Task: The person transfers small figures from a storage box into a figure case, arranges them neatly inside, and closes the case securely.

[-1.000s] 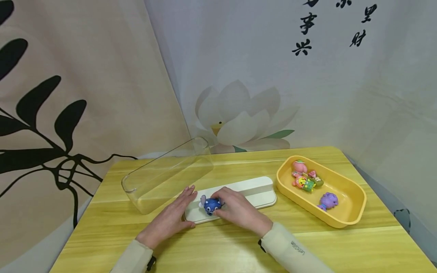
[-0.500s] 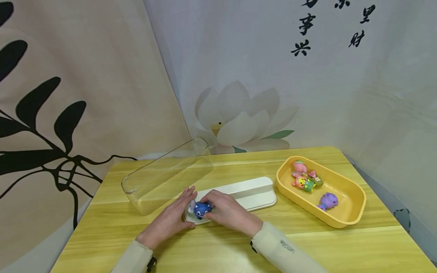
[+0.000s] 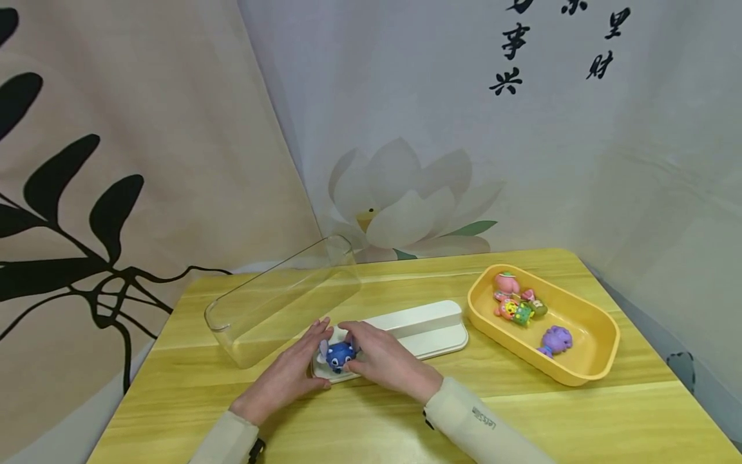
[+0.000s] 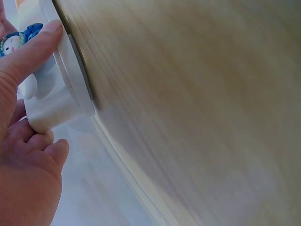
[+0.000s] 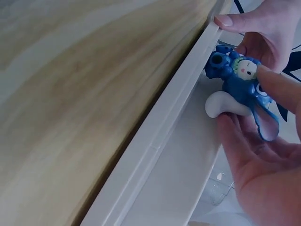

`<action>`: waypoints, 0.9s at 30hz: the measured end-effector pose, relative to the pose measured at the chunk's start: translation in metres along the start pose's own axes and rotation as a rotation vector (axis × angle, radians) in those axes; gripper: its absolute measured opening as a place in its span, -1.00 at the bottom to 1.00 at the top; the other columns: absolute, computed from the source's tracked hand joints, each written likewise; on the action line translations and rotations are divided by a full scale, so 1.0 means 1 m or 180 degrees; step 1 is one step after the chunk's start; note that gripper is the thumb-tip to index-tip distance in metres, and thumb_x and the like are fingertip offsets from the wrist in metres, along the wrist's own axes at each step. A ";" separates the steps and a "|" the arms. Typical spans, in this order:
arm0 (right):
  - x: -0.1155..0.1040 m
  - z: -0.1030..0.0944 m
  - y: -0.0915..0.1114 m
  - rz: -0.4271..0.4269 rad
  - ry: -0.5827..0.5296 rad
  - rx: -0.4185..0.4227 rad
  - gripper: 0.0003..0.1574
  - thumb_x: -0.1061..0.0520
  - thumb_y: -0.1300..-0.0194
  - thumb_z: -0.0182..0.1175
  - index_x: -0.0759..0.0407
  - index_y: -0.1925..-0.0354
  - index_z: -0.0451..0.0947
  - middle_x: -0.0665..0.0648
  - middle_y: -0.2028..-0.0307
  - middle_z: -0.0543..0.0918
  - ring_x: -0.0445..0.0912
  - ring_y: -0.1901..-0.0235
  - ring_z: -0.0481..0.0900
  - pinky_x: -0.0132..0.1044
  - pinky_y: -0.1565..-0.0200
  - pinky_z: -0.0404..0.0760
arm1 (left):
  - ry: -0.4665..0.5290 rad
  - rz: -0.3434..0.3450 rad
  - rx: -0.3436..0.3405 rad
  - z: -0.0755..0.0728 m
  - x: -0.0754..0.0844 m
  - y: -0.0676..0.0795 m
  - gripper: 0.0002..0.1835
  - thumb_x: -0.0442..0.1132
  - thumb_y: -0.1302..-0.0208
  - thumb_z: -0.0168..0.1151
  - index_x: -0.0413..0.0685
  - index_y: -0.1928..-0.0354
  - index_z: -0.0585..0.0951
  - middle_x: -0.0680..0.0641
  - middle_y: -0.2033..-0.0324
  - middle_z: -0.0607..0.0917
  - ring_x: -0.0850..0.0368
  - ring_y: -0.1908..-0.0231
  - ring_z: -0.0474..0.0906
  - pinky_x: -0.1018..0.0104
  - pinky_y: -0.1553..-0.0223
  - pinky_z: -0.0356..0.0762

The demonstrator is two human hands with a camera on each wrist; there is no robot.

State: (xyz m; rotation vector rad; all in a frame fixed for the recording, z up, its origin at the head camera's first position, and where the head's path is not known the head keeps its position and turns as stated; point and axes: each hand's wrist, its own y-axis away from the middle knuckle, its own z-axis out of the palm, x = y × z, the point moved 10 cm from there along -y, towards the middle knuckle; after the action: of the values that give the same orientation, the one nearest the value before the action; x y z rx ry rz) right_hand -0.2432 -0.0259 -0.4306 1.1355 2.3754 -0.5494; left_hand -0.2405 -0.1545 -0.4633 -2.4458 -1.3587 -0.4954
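A blue toy figurine (image 3: 339, 358) with large ears stands at the left end of a long white stepped base (image 3: 435, 327). My right hand (image 3: 387, 359) pinches it between thumb and fingers. In the right wrist view the figurine (image 5: 240, 87) shows a small white face and a white, curved part like a tail. My left hand (image 3: 288, 368) holds the base's left end, thumb at the front edge and fingers at the back. The left wrist view has that thumb (image 4: 30, 55) lying along the white base (image 4: 56, 87), partly covering the figurine.
A clear, box-shaped cover (image 3: 284, 303) lies behind the base at the left. To the right, a yellow tray (image 3: 597, 335) holds several small figurines, among them a purple one (image 3: 556, 340) and a pink one (image 3: 507, 283). A printed cloth hangs behind the wooden table (image 3: 522, 412).
My right hand has slid the blue figurine leftward along the base, closer to my left hand. The left hand and the base have stayed in place.
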 end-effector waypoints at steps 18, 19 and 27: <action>0.028 -0.079 0.068 0.0345 0.0224 0.0595 -0.26 -0.25 -0.40 0.31 0.02 -0.39 0.47 0.06 -0.34 0.56 0.05 -0.37 0.45 0.08 -0.39 0.44 | -0.0218 -0.0003 0.0047 0.002 0.001 -0.001 0.11 -0.09 0.00 0.68 -0.19 -0.56 0.28 -0.17 -0.60 0.13 -0.14 -0.56 0.09 -0.12 -0.41 0.30; 0.031 -0.085 0.074 0.0359 0.0250 0.0653 -0.27 -0.25 -0.40 0.31 0.03 -0.39 0.48 0.07 -0.35 0.55 0.06 -0.38 0.45 0.09 -0.40 0.44 | -0.0239 0.0011 0.0050 0.002 0.002 -0.001 0.11 -0.09 0.00 0.68 -0.20 -0.56 0.28 -0.18 -0.60 0.14 -0.15 -0.55 0.10 -0.12 -0.41 0.30; 0.058 -0.122 0.123 0.0484 0.0431 0.0886 -0.19 -0.25 -0.43 0.29 0.14 -0.44 0.43 0.19 -0.48 0.41 0.23 -0.49 0.27 0.24 -0.47 0.26 | -0.0263 -0.0014 0.0063 0.003 0.001 -0.002 0.10 -0.07 0.01 0.68 -0.19 -0.55 0.29 -0.17 -0.60 0.14 -0.14 -0.55 0.11 -0.12 -0.39 0.34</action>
State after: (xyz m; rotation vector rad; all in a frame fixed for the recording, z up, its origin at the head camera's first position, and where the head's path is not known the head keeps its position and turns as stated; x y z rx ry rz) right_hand -0.2043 0.1456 -0.3818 1.5038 2.3491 -0.7905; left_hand -0.2414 -0.1516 -0.4656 -2.4731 -1.3944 -0.3838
